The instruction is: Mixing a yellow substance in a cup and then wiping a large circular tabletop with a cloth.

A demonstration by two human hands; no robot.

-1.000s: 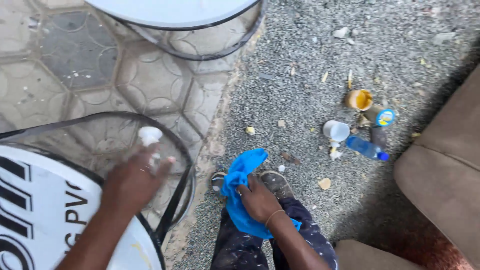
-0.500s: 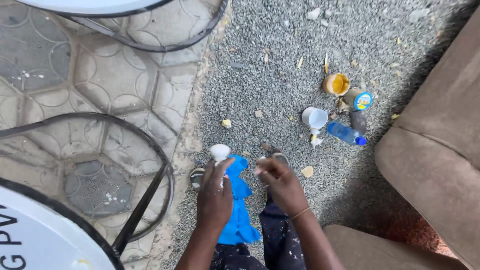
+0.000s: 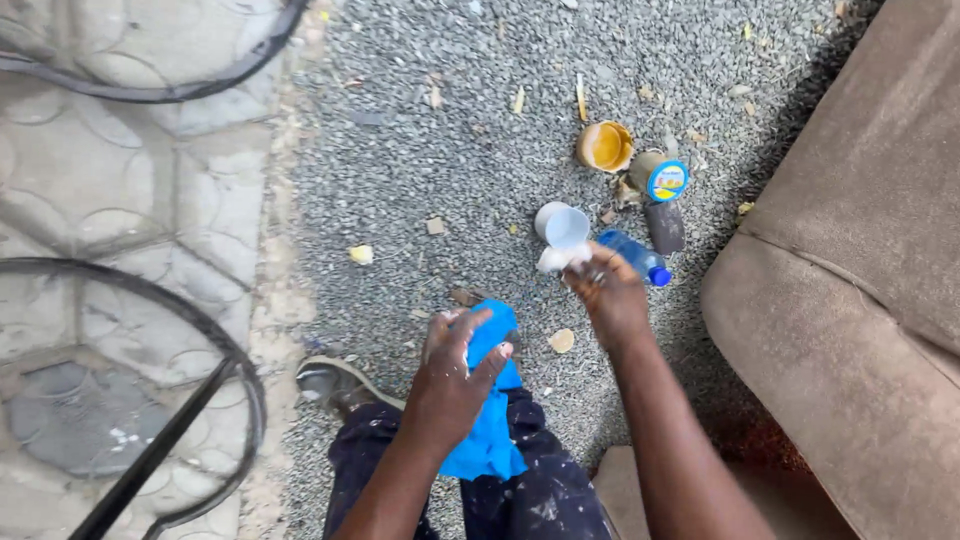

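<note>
Two hands working: left hand [image 3: 450, 385] clutching blue cloth [image 3: 487, 440] over the knee, right hand [image 3: 612, 292] pinching something small and white beside the white cup [image 3: 562, 226] on the gravel [image 3: 420, 150]. Keeping cloth bunched, reaching low and steady.

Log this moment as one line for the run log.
left hand: grips blue cloth on lap | right hand: at white cup on gravel | blue bottle beside
</note>
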